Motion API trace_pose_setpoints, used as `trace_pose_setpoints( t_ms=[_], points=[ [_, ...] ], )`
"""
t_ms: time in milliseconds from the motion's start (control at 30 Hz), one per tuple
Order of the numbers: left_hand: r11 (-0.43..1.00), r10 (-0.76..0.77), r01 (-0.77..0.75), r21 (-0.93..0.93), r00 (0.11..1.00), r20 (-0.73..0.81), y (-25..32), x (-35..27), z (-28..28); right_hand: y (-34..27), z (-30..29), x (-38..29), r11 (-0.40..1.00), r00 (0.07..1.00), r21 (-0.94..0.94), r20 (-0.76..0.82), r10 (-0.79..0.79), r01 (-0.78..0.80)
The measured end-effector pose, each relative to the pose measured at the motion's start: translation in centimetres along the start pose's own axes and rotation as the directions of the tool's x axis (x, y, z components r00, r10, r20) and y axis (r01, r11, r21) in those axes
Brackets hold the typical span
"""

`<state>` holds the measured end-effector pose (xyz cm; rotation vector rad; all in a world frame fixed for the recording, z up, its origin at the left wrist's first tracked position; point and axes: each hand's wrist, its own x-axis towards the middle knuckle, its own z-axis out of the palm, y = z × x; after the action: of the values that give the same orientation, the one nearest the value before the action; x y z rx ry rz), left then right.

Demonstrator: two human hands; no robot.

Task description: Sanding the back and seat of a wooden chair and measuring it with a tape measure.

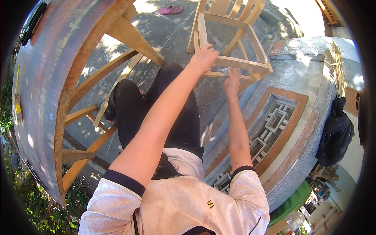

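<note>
An unfinished wooden chair frame [241,62], with an open seat and a slatted back, stands in front of me. My left hand [204,58] grips the frame at the near left corner of its seat. Lower and to the right, my right hand [233,80] pinches a grey folded sheet [225,70], which looks like sandpaper. That sheet rests against the lower stretcher [213,74] under the seat rail. The fingers of my right hand hide part of the sheet and stretcher.
A worn wooden table [38,97] with splayed legs stands close on my left. A concrete wall [318,85] with decorative openings runs along my right, with a stick bundle [336,69] and black cloth item [336,132] on it. A pink slipper [170,10] lies beyond.
</note>
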<state>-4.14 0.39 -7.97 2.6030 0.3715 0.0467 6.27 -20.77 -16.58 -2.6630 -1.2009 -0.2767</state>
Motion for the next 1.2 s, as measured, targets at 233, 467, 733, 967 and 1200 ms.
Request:
trace_pose_setpoints(
  t_ms=[233,467,733,967,1200],
  points=[
    [1.0,0.006,-0.006,-0.01,1.0,-0.009,-0.3,-0.2,0.1,-1.2,0.0,-2.3,0.895,0.938,0.295,0.013,0.347,-0.335],
    [1.0,0.017,-0.017,0.009,1.0,-0.011,-0.5,0.8,-0.4,-8.2,1.0,-2.8,0.91,0.996,0.409,-0.083,-0.039,0.07],
    [1.0,-0.006,0.005,0.02,1.0,0.029,0.0,0.1,-0.4,-2.6,0.3,-2.6,0.991,0.995,0.131,0.104,-0.002,-0.012],
    [0.999,0.012,-0.012,0.034,1.0,0.001,-0.5,-0.8,0.3,-0.1,-0.2,-1.7,0.974,0.946,0.114,0.239,-0.22,0.197],
    [1.0,0.01,-0.01,0.026,1.0,0.007,-0.2,-1.3,0.9,-3.4,0.3,-3.7,0.997,0.98,0.064,0.195,-0.048,0.036]
  ],
)
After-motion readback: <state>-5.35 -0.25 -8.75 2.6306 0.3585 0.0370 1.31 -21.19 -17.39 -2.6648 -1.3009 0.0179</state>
